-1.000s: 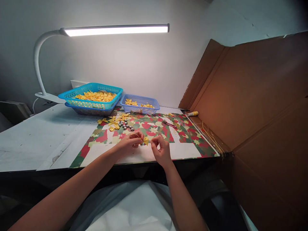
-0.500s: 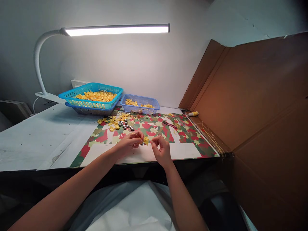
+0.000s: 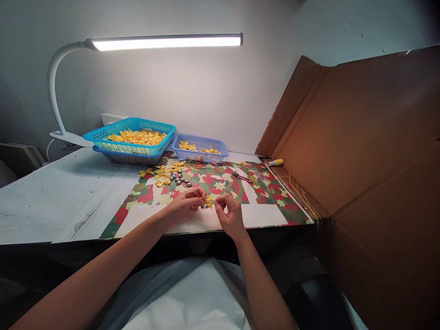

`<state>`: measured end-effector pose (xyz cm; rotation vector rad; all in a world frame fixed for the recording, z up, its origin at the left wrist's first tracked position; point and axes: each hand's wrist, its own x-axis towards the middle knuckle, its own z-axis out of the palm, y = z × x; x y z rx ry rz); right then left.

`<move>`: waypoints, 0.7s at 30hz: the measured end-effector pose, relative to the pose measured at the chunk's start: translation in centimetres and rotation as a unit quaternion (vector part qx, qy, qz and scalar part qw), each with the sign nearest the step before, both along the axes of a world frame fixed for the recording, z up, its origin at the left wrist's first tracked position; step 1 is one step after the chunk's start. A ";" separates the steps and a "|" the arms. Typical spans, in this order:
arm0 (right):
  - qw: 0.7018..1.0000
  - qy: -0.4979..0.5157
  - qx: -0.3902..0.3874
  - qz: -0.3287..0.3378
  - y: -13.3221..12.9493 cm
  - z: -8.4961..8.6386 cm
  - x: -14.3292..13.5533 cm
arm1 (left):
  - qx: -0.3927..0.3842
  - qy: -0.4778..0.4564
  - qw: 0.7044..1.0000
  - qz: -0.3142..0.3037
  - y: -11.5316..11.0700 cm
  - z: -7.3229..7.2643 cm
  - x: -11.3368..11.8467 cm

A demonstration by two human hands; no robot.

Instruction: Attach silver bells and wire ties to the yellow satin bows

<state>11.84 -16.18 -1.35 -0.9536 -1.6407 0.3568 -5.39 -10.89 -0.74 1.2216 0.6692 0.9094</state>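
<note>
My left hand (image 3: 190, 201) pinches a yellow ribbon bow (image 3: 209, 201) near the table's front edge. A small silver bell (image 3: 204, 206) hangs at the bow's lower side, and a thin golden cord loops above my left fingers. Just right of the bow, my right hand (image 3: 229, 211) is closed with thumb and forefinger pressed together; whatever is between them is too thin to make out. Farther back lie several loose yellow bows (image 3: 161, 173) and a cluster of silver bells (image 3: 179, 178).
A turquoise basket (image 3: 130, 147) full of yellow bows sits stacked on a blue one. Beside it is a smaller blue basket (image 3: 200, 156). Red-handled scissors (image 3: 242, 177) and a yellow-labelled roll (image 3: 275, 162) lie right. A cardboard wall (image 3: 364, 123) borders the table; a lamp (image 3: 168, 42) hangs above.
My right hand has shifted very slightly left toward the bow. My left hand and the bow stay almost where they were.
</note>
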 end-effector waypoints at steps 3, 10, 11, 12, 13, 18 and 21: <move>1.000 -0.002 -0.001 -0.002 0.0 0.0 0.0 | -0.002 0.000 1.000 -0.001 0.0 0.0 0.0; 1.000 -0.009 -0.003 -0.004 0.0 -0.1 0.0 | -0.009 -0.009 1.000 0.011 -0.5 0.5 -0.1; 1.000 -0.010 -0.001 -0.003 0.0 -0.1 0.0 | -0.010 -0.012 1.000 0.015 -0.7 0.6 -0.1; 1.000 -0.012 0.000 -0.002 0.0 -0.1 0.0 | -0.012 -0.014 1.000 0.019 -0.8 0.6 0.0; 1.000 -0.014 0.002 -0.001 0.1 -0.1 0.0 | -0.013 -0.016 1.000 0.022 -0.8 0.7 0.0; 1.000 -0.026 0.010 0.001 0.1 -0.3 0.1 | -0.021 -0.021 0.999 0.026 -1.0 0.8 0.0; 0.999 -0.035 0.015 0.003 0.1 -0.4 0.1 | -0.026 -0.020 0.999 0.024 -1.0 0.8 0.1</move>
